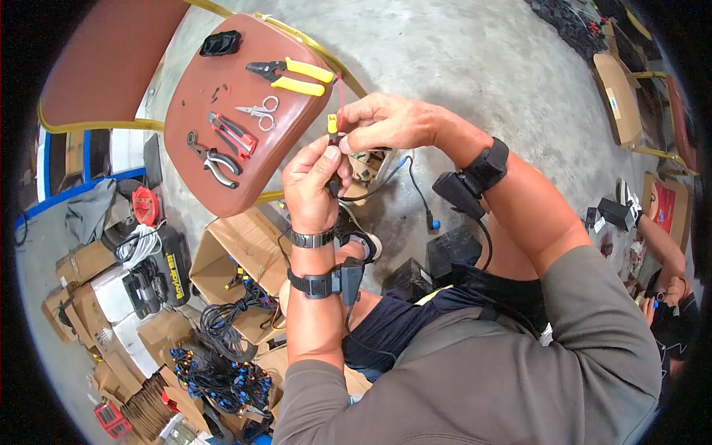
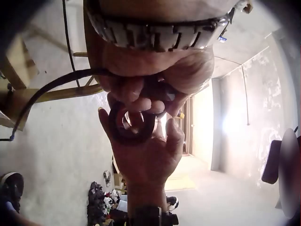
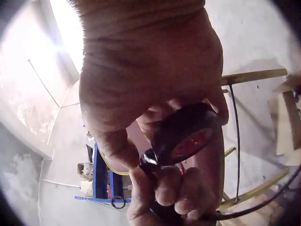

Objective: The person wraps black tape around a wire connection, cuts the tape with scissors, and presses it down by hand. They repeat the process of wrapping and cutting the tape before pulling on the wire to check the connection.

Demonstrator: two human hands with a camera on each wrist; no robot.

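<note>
In the head view my left hand (image 1: 310,185) grips a black cable (image 1: 334,184) close to its end. A yellow connector (image 1: 332,124) pokes up above the thumb. My right hand (image 1: 397,122) meets it from the right, its thumb beside the left thumb. Between the right fingers is a roll of black tape (image 3: 171,136) with a reddish core, clearest in the right wrist view. From the left wrist, the roll (image 2: 132,140) appears as a dark ring in front of the right palm. A short black strip lies at the left fingertips, where the two hands come together.
On the brown chair seat (image 1: 196,159) lie yellow-handled wire strippers (image 1: 304,76), small scissors (image 1: 261,113), a red utility knife (image 1: 233,136), black-handled pliers (image 1: 215,163) and a black object (image 1: 221,43). Cardboard boxes (image 1: 241,237) and bundled cables (image 1: 222,378) crowd the floor at left. Another person's arm (image 1: 664,248) shows at right.
</note>
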